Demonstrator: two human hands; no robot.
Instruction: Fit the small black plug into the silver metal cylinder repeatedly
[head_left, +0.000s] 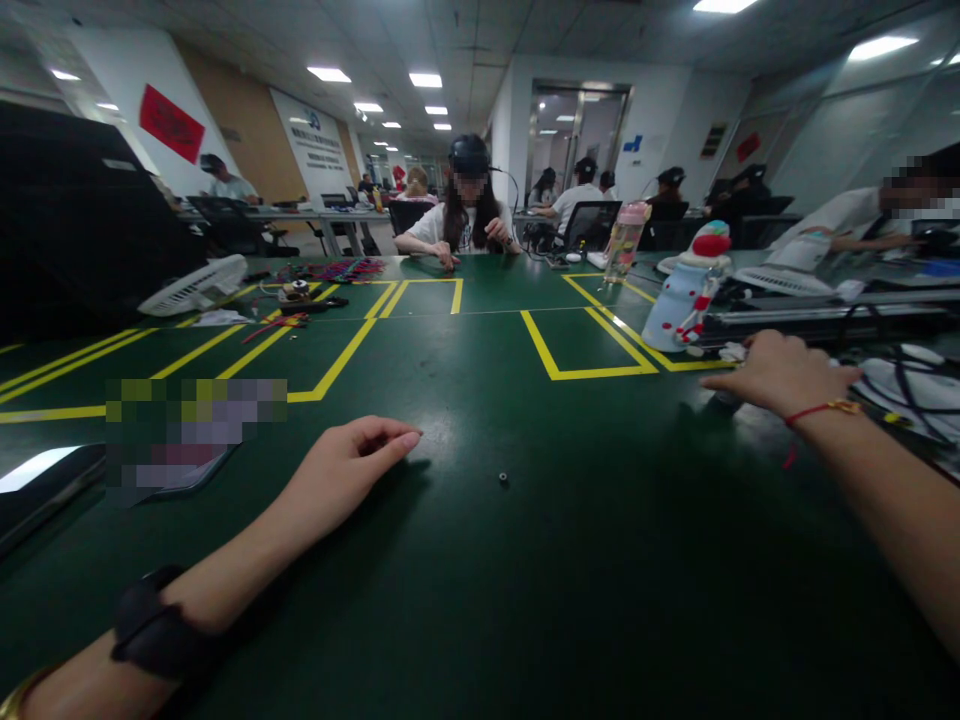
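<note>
I am resting my left hand (346, 478) on the green table (525, 600), fingers loosely curled with thumb and fingertips pinched together; whether anything tiny sits between them I cannot tell. My right hand (780, 372) is reaching out to the far right edge, palm down and knuckles up, its fingers turned away from view, so I cannot tell whether it is gripping anything among the white bits (731, 352) lying there. A small dark ring-shaped part (503, 478), perhaps a nut or washer, is lying alone on the mat between my hands, nearer the left and apart from both.

The risk, as I judge it, is that little part: it is round, hard and low, the mat looks smooth with a dull sheen, and a sweep of either forearm could send it rolling off or out of sight against the dark surface. My right wrist, wearing a red string bracelet (821, 408), is lying close to black cables (911, 385) that could snag.

Just beyond my right hand a glossy snowman-shaped bottle (686, 290) with a red cap is standing upright on yellow tape lines (559, 365). A black band (154, 625) is wrapping my left wrist. Across the table a person (469, 215) is working.
</note>
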